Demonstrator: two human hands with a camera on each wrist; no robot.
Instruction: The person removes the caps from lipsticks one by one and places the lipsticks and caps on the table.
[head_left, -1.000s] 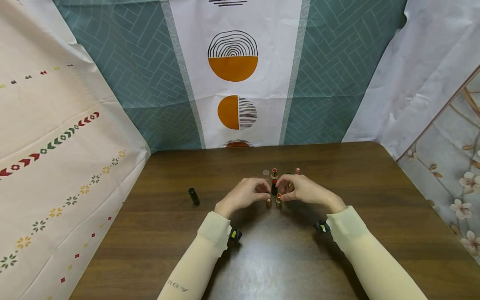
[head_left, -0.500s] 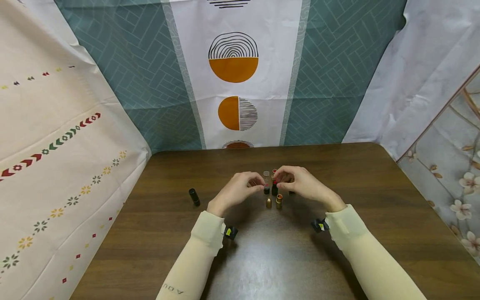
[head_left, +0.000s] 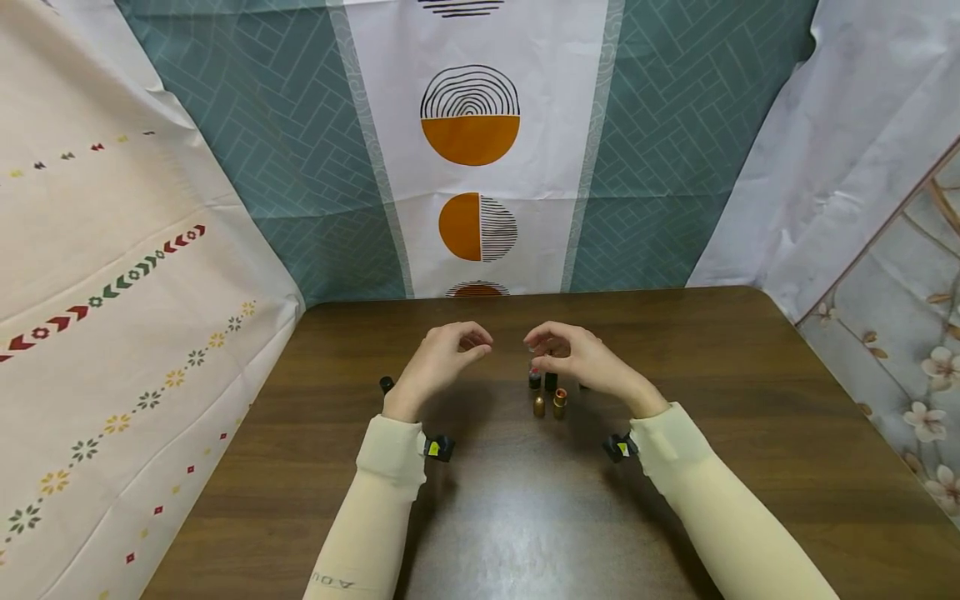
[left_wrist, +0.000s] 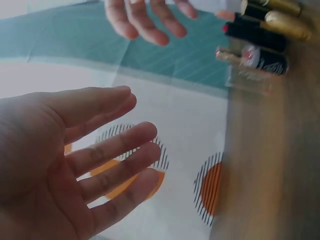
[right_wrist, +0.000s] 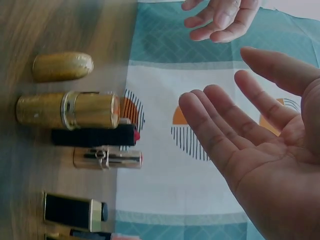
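Note:
My left hand (head_left: 442,362) hovers above the table left of a small group of lipsticks, fingers loosely bent with nothing in them. My right hand (head_left: 585,358) hangs over the back of that group, also bare, hiding part of it. At the front stand a bullet-shaped gold cap (right_wrist: 62,67) and a gold lipstick tube (right_wrist: 45,110) with its top uncovered. Behind are a black lipstick (right_wrist: 90,135) showing a red tip, a rose-gold lipstick (right_wrist: 105,157) and a black-and-gold square tube (right_wrist: 70,210). The left wrist view shows a dark-labelled small bottle (left_wrist: 267,61) beside them.
A black tube (head_left: 386,384) stands at the left, mostly hidden behind my left hand. The brown wooden table (head_left: 495,517) runs back to a hanging patterned cloth (head_left: 480,225). More cloth (head_left: 862,167) hangs at the sides.
My left hand has moved left, back and away from the lipsticks, now covering part of the black tube. My right hand has shifted back and a little left over the group.

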